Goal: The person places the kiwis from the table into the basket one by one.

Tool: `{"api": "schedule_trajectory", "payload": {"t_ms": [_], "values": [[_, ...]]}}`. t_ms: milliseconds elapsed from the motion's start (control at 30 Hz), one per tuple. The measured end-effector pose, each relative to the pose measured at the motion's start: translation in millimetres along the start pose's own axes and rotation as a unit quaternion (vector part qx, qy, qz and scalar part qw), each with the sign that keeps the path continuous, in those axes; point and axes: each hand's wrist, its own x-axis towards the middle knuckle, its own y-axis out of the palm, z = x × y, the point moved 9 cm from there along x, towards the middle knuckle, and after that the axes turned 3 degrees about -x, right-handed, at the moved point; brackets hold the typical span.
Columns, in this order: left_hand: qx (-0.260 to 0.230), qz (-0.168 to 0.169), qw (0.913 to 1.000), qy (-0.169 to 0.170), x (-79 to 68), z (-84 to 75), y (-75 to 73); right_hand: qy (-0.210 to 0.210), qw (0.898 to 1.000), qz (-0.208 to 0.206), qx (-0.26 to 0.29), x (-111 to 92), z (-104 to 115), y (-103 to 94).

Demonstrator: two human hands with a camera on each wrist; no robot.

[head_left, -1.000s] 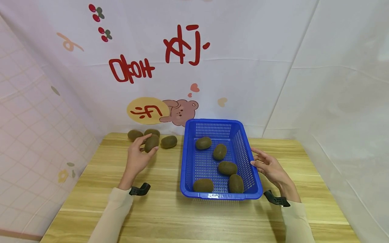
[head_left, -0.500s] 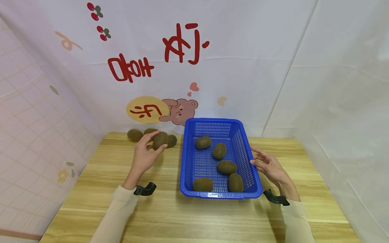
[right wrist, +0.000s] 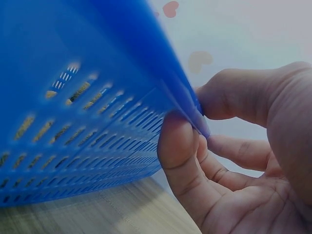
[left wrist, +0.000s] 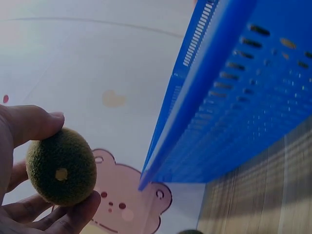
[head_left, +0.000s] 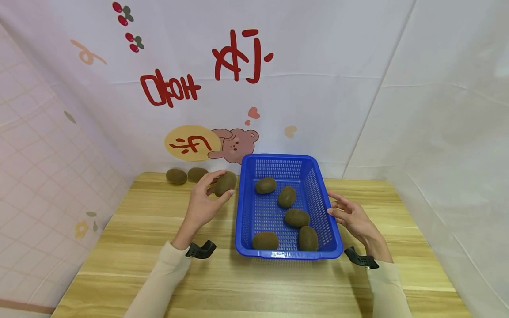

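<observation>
My left hand [head_left: 204,201] holds a brown fuzzy kiwi [head_left: 226,183] between thumb and fingers, raised just left of the blue plastic basket [head_left: 240,212]. In the left wrist view the held kiwi [left wrist: 62,168] shows its pale stem end, with the basket wall [left wrist: 234,97] to its right. My right hand [head_left: 354,221] grips the basket's right rim. Seen from the right wrist, thumb and fingers pinch the rim [right wrist: 187,105] from both sides. Several kiwis lie spread on the basket floor, one of them a kiwi [head_left: 297,218] near the middle.
Two kiwis, a left kiwi [head_left: 176,176] and a right kiwi [head_left: 197,174], lie at the table's back left edge. The wood-grain table [head_left: 278,291] meets a white printed cloth [head_left: 318,88] behind and at both sides.
My left hand has carried its kiwi rightward toward the basket, now covering the kiwi that lay nearest the basket on the table. The right hand stays on the rim.
</observation>
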Motion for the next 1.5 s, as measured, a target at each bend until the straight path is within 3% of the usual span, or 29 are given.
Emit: {"api": "schedule_trajectory", "payload": {"t_ms": [400, 900, 1100, 1267, 1500], "values": [[-0.034, 0.031, 0.9986, 0.025, 0.6, -17.0, 28.6, 0.006, 1.0, -0.005, -0.005, -1.4, -0.7, -0.5], [-0.019, 0.083, 0.9961, 0.024, -4.2, -24.5, 57.3, -0.003, 1.0, 0.003, 0.004, 0.6, -0.7, 0.5], [-0.007, 0.086, 0.9959, 0.027, -3.6, -21.7, 55.4, 0.0, 1.0, 0.0, -0.002, 0.4, -1.7, 0.3], [0.04, 0.072, 0.9962, 0.028, 0.9, -17.4, 46.1, -0.001, 1.0, -0.002, -0.007, -0.2, -1.2, 0.0], [0.084, 0.066, 0.9942, 0.007, 6.8, -0.3, 35.0, -0.01, 1.0, 0.006, 0.001, 0.0, 1.3, 0.9]]}}
